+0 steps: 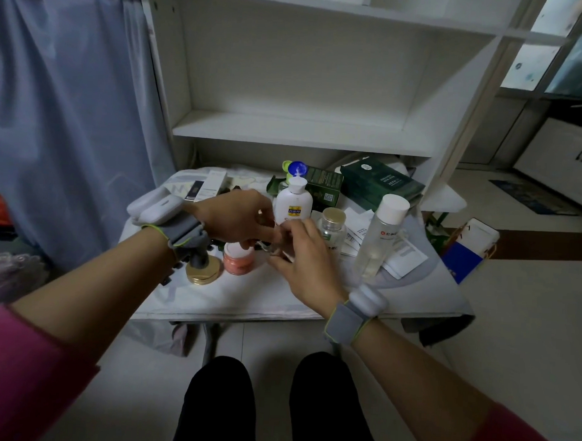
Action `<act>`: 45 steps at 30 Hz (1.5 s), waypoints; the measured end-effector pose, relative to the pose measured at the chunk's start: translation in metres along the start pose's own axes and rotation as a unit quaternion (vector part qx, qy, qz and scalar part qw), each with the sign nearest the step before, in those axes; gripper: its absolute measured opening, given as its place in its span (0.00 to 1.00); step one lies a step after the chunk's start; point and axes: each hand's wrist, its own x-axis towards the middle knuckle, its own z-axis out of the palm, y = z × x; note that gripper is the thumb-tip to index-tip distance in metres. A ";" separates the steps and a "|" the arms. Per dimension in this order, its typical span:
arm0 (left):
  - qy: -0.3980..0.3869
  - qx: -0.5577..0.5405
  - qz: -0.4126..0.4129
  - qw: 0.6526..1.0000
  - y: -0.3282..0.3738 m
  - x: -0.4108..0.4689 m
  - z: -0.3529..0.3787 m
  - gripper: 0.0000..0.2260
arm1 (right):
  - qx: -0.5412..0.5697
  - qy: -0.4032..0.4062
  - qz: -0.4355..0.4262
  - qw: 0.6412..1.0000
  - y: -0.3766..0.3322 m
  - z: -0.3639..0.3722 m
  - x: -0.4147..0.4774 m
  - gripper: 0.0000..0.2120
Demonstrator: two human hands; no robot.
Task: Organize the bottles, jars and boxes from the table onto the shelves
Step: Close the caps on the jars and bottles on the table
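My left hand (240, 218) and my right hand (306, 257) meet above the middle of the table (247, 301). Both pinch a small shiny object (269, 249), too small to identify. Just behind them stands a white lotion bottle (292, 205) with a yellow label and its blue cap flipped up. A clear jar with a gold cap (332, 225) and a tall clear bottle with a white cap (379, 236) stand to the right. Below my left hand sit a pink jar (238, 261) and a gold-lidded jar (203, 274). The white shelf (302, 135) behind holds nothing.
Dark green boxes (380, 185) lie at the table's back right, with a white box (211, 184) at the back left. Loose paper leaflets (402, 255) lie beside the tall bottle. A blue and white bag (466, 249) stands on the floor to the right. A blue curtain (72, 113) hangs at left.
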 end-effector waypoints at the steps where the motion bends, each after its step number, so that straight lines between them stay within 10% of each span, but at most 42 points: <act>1: 0.002 0.010 0.010 1.000 0.000 -0.001 -0.001 0.13 | 0.005 -0.003 0.002 1.000 0.000 0.000 0.000 0.17; 34: 0.042 0.044 0.045 0.997 0.003 0.008 0.005 0.08 | 0.075 -0.050 0.030 0.995 0.000 -0.010 0.005 0.15; 45: 0.063 -0.006 -0.004 0.998 -0.011 0.009 0.011 0.21 | 0.253 -0.110 0.215 0.937 0.006 -0.014 0.009 0.27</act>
